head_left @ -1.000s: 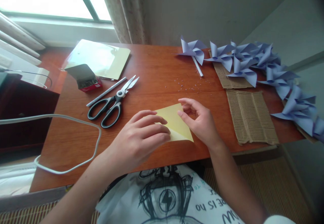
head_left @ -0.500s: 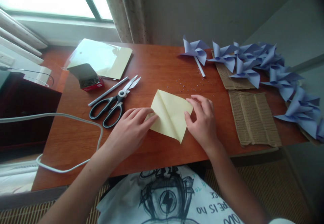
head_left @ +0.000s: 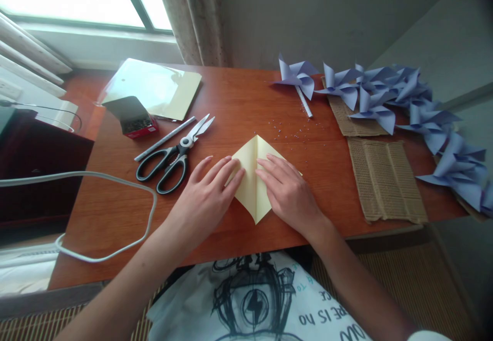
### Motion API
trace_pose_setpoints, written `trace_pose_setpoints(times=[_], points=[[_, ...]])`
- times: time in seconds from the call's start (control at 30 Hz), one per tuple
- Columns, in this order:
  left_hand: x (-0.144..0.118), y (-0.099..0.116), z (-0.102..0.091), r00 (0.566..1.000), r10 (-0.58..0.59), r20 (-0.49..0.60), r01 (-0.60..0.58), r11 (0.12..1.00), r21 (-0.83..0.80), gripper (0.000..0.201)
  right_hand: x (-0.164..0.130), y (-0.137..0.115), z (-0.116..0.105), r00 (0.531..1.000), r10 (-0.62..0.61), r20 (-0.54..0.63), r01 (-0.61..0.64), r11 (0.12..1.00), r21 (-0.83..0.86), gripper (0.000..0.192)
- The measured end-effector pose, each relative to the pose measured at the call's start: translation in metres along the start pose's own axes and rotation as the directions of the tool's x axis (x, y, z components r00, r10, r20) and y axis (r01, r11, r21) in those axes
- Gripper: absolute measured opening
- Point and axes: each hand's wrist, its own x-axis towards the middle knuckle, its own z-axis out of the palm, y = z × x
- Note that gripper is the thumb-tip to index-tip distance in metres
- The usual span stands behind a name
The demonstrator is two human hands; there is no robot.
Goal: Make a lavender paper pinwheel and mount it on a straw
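Note:
A pale yellow square of paper (head_left: pixel 252 176) lies as a diamond on the wooden table (head_left: pixel 231 99), with a crease running down its middle. My left hand (head_left: pixel 206 197) lies flat on its left half, fingers spread and pointing toward the crease. My right hand (head_left: pixel 287 192) presses flat on the right half, covering most of it. Neither hand grips anything.
Black-handled scissors (head_left: pixel 169 158) and a white stick (head_left: pixel 164 138) lie left of the paper. A red box (head_left: pixel 133 117) and a yellow sheet pack (head_left: pixel 154 87) sit at the back left. Purple paper pinwheels (head_left: pixel 385 99) and corrugated cardboard (head_left: pixel 385 176) fill the right side. A white cable (head_left: pixel 96 176) loops at left.
The folded yellow paper was opened out and turned into a diamond. Both hands moved from pinching its edges to pressing flat on either side of the crease.

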Motion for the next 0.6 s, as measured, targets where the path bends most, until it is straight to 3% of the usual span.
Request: trace_pose_setpoints(times=[0.2, 0.47, 0.6], points=[[0.006, 0.011, -0.003, 0.997, 0.079, 0.021, -0.079, 0.997, -0.002, 0.048, 0.003, 0.000, 0.002, 0.995, -0.024, 0.096, 0.022, 1.000, 0.021, 0.044], [0.006, 0.002, 0.002, 0.993, 0.119, -0.009, -0.119, 0.986, -0.113, 0.036, -0.002, 0.008, -0.004, 0.997, -0.026, 0.076, 0.010, 0.978, 0.208, 0.039], [0.004, -0.003, 0.003, 0.992, 0.105, -0.067, -0.115, 0.977, -0.180, 0.029, -0.008, 0.016, -0.011, 0.991, -0.087, 0.103, 0.044, 0.931, 0.361, 0.058]])
